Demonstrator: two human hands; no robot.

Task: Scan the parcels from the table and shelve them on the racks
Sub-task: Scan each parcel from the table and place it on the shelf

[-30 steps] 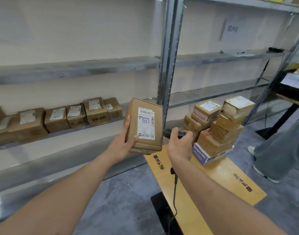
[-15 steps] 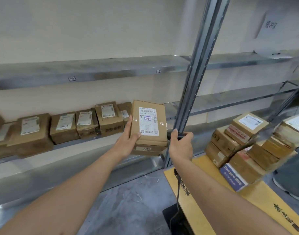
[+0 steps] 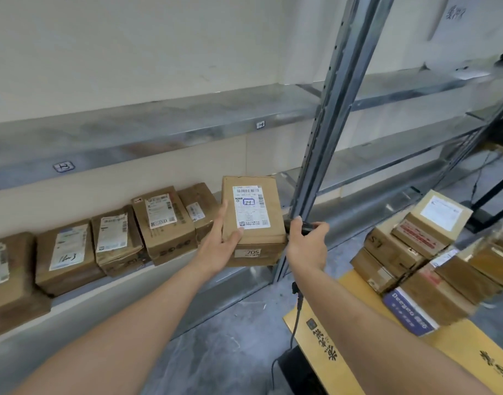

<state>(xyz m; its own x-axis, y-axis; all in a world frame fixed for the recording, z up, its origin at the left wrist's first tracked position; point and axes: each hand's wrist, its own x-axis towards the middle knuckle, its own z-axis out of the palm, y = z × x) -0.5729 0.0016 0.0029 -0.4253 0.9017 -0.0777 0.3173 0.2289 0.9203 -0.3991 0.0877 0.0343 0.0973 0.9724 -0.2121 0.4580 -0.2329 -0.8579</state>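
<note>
Shelved boxes (image 3: 165, 223) left, rack post (image 3: 316, 178) right.

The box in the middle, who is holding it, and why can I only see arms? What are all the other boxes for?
The camera sits on a person's head and looks down, so you see only their arms and hands. The left hand holds a brown box with a white label facing up. The right hand grips a black scanner with a cord hanging below; it reads labels. On the left, a row of boxes already stands on the metal shelf. On the right, a pile of boxes waits on a yellow table. The held box is beside the end of the row, so it probably goes there next.
</note>
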